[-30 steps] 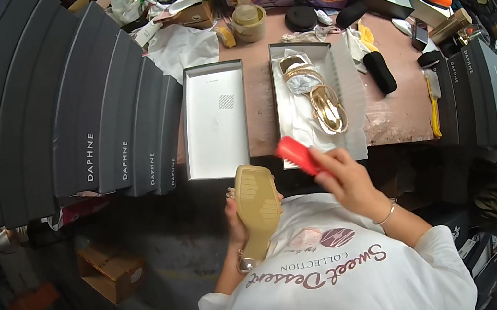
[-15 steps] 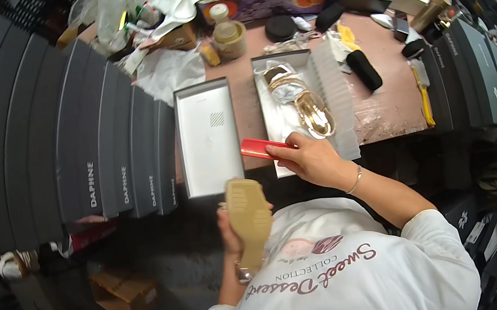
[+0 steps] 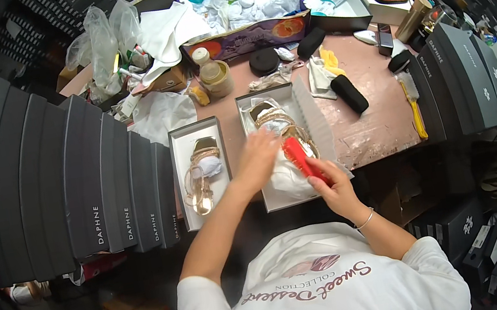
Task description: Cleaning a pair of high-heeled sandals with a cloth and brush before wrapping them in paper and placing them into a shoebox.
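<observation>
My right hand [image 3: 332, 189] grips a red oblong brush [image 3: 299, 156], tilted over the right shoebox [image 3: 273, 201]. In that box lies a gold strappy sandal [image 3: 266, 112] with white tissue stuffed in it, partly covered by my hands and the brush. My left hand [image 3: 260, 158] is over the box's left wall, next to the sandal; its fingers are smeared by motion, so whether they touch the sandal cannot be made out. Another gold sandal [image 3: 200, 189], also stuffed with white paper, lies in the open shallow box part [image 3: 191, 223] to the left.
Dark shoeboxes [image 3: 79, 183] stand in a row at the left, with more boxes [image 3: 447, 82] at the right. Behind are a carton of crumpled paper [image 3: 245, 38], a jar with a bottle [image 3: 213, 75], a black brush [image 3: 349, 95] and a yellow-handled brush [image 3: 415, 107].
The sandal held sole-up in my left hand now lies in the left box part. My left hand has moved up and right to the right box. The red brush has swung rightward over it.
</observation>
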Tool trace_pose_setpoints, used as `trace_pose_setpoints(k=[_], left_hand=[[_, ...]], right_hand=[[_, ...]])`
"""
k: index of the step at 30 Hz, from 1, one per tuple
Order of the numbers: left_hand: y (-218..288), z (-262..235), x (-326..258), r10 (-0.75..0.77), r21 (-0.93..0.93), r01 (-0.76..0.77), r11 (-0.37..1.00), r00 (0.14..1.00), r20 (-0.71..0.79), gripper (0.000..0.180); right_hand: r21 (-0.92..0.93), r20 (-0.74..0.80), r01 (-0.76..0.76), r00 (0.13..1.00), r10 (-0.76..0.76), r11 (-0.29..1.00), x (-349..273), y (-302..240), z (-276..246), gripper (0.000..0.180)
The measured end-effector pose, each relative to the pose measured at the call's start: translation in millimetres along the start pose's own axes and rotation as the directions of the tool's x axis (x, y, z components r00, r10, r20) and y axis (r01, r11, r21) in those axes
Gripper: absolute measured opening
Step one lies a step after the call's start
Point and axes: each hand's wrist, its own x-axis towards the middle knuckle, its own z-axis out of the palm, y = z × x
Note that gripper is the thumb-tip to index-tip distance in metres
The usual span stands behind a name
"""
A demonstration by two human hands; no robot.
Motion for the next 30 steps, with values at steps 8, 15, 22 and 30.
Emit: trace_pose_setpoints(k=[8,15,22,30], left_hand=[[-0.4,36.6,59.1,0.241,0.069,-0.25,0.966,0.963,0.12,0.037],[-20.1,-21.3,43.7,0.342,-0.048,-0.36,0.932,0.915,-0.215,0.045],[5.9,-102.7,27.9,-0.633,-0.946,-0.296,-0.13,0.76,-0.15,0.047],[21.0,-66.5,-12.6,-0.817,-0.795,-0.472,-0.381,0.574,0.051,0.044]], right_hand=[[0.745,0.065,-0.311,0.915,0.399,0.591,14.5,43.6,-18.4,0.044],[0.844,0.092,-0.269,0.925,0.37,0.464,18.7,51.3,-27.2,0.044],[0.694,0.06,-0.199,0.974,0.219,0.692,38.3,0.7,-19.7,0.043],[-0.368,0.204,0.637,0.767,-0.609,0.678,15.5,-59.3,9.4,0.044]])
